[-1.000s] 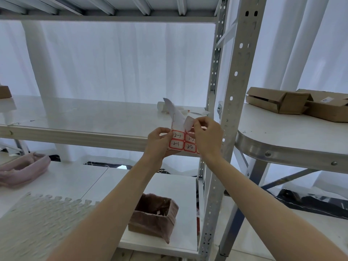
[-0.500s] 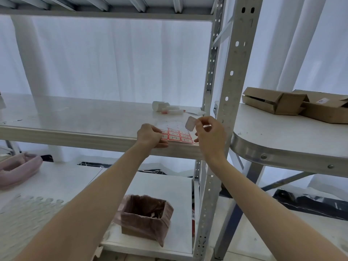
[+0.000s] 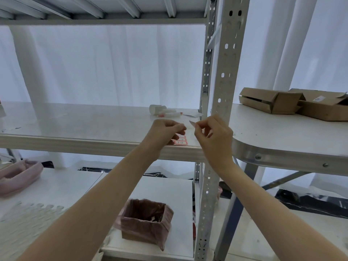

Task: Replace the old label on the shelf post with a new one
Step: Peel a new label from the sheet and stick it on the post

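Note:
The grey perforated shelf post (image 3: 223, 76) rises at centre right. A sheet of red-bordered labels (image 3: 181, 141) lies flat on the white shelf (image 3: 79, 127) near its front edge. My left hand (image 3: 165, 131) hovers over the sheet with fingers curled, covering most of it. Just left of the post, my right hand (image 3: 213, 135) pinches a single peeled label (image 3: 192, 123) between thumb and forefinger, held above the shelf. No label shows on the visible stretch of the post.
A white tape roll and a glue stick (image 3: 162, 111) lie further back on the shelf. Cardboard boxes (image 3: 293, 103) rest on a white table at right. A lined brown bin (image 3: 146, 222) stands on the lower shelf, a pink pouch (image 3: 17, 176) at left.
The label sheet went from held up in both hands to lying flat on the shelf. My right hand came away with one peeled label; my left hand lifted off the sheet and curled.

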